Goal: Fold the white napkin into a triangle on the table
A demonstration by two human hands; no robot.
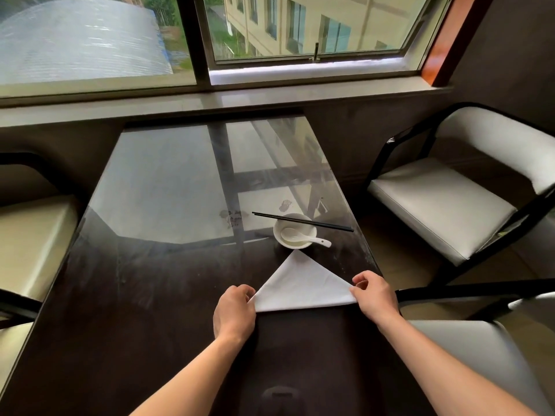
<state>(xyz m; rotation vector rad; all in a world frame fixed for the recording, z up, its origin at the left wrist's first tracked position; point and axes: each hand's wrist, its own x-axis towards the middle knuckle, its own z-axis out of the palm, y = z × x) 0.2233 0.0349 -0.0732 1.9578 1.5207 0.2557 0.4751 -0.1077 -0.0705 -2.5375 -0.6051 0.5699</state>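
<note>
Head view, lower centre of frame: the white cloth napkin (303, 288), already a triangle, lies flat on the dark glass-topped table (150, 295). Its long edge runs left to right nearest me and its apex points up-frame, just beside the round white ceramic bowl (295, 232). My left hand (234, 313) pinches the left corner and my right hand (375, 298) the right, fingers curled on cloth; I judge both equally near, so any smoothing or further fold turns on that left-right axis.

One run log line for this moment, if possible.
napkin: triangle on table | tip: toward bowl | left hand: pinches left corner | right hand: pinches right corner
</note>
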